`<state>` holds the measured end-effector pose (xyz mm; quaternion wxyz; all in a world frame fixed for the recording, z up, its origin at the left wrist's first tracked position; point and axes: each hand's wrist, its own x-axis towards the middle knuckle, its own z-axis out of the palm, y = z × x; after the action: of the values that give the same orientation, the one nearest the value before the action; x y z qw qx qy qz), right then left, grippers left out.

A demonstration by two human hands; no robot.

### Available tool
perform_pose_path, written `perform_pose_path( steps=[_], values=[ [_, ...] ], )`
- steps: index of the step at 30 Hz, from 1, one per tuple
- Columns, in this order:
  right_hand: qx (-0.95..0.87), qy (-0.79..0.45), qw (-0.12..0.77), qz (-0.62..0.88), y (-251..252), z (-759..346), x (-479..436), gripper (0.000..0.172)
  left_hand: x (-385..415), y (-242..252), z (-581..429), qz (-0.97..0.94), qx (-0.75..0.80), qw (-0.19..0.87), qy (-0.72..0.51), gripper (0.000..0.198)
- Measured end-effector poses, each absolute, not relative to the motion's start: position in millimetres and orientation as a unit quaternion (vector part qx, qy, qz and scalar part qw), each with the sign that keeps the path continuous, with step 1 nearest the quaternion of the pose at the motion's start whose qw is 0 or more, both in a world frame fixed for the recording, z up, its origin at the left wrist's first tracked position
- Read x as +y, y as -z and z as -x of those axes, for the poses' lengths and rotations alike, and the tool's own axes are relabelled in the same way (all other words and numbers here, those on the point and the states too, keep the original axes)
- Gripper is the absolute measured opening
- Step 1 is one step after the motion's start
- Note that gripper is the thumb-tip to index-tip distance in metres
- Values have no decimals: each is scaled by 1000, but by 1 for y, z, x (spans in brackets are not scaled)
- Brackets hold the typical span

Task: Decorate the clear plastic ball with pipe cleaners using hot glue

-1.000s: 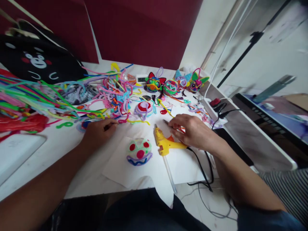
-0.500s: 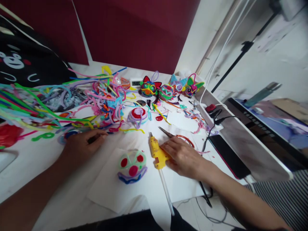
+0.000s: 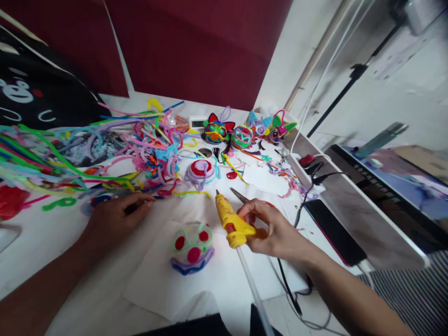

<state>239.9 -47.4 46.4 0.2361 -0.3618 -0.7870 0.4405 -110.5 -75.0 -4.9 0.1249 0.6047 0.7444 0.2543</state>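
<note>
My right hand [image 3: 271,228] grips the handle of a yellow glue gun [image 3: 231,221], its nozzle pointing away and a clear glue stick trailing from its rear. Scissors [image 3: 240,195] lie just beyond, partly hidden by the hand. On white paper [image 3: 154,280] sits a round face craft [image 3: 192,247] with red eyes and nose, pale green trim and a purple and blue mouth. My left hand [image 3: 121,214] rests on the table left of it, fingers curled together; what they hold, if anything, is too small to tell. Beyond is a round red and lilac piece [image 3: 201,172].
Tangled pipe cleaners [image 3: 147,140] spread over the left and back. Several finished craft heads [image 3: 242,135] stand near a small digital clock [image 3: 198,122]. At right are a phone [image 3: 334,231], black cables [image 3: 289,284] and a tray edge [image 3: 371,205].
My right hand has closed round the glue gun's handle and raised it slightly, tilting it. The left hand has barely moved.
</note>
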Motion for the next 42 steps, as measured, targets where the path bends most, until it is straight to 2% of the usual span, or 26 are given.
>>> perform_pose_path(
  steps=[4, 8, 10, 15, 19, 24, 30, 38, 42],
  values=[
    [-721, -515, 297, 356, -59, -247, -47, 35, -76, 6, 110, -607, 740, 127, -260, 40],
    [-731, -451, 346, 378, -61, -265, -40, 38, -77, 5, 108, -608, 734, 129, -275, 38],
    [-749, -394, 337, 412, -56, -275, -36, 37, -77, 4, 106, -613, 726, 129, -283, 37],
    [-804, -280, 250, 462, -33, -292, -23, 32, -79, 1, 102, -630, 706, 119, -301, 35],
    [-818, -237, 203, 484, -20, -295, -19, 31, -80, 0, 99, -630, 704, 110, -307, 36],
    [-825, -221, 186, 486, -16, -295, -21, 32, -82, 0, 98, -633, 695, 116, -321, 38],
    [-859, -159, 158, 461, -18, -298, -22, 33, -87, -4, 90, -654, 670, 111, -332, 30],
    [-904, -76, 175, 382, -32, -306, -26, 37, -92, -33, 85, -696, 617, 58, -363, 18],
    [-898, -104, 223, 365, -47, -296, -30, 23, -76, -44, 86, -685, 627, 49, -366, 18]
  ],
)
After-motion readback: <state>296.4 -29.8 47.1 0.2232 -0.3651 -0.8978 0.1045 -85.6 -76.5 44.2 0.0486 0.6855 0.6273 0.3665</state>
